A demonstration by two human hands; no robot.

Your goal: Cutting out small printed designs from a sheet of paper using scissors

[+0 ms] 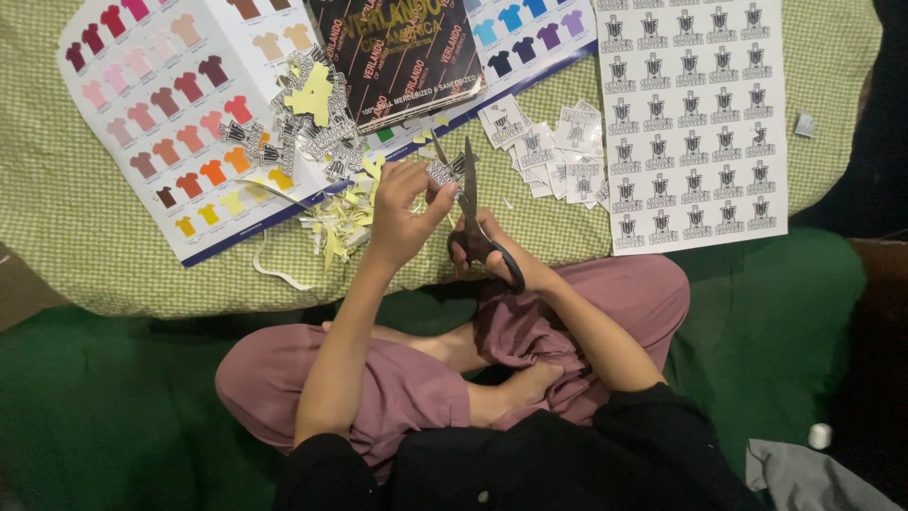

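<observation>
A green checked cloth [57, 218] covers the upper part of the view from nine o'clock across to two o'clock. Below it a plain dark green covering [776, 322] runs from three o'clock round through six to eight o'clock. At the right edge, near three o'clock, a dark brown wooden surface [880, 274] shows in shadow. The light is dim and warm, brightest toward twelve o'clock

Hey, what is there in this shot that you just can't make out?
Head view only:
- Sticker in the left hand: too small, fingers cover part.
- Scissors handles: mostly hidden inside the right hand.
- Colour chart: top cut off by the frame edge, middle hidden by a dark booklet.
- Sticker sheet: top cut off.
</observation>
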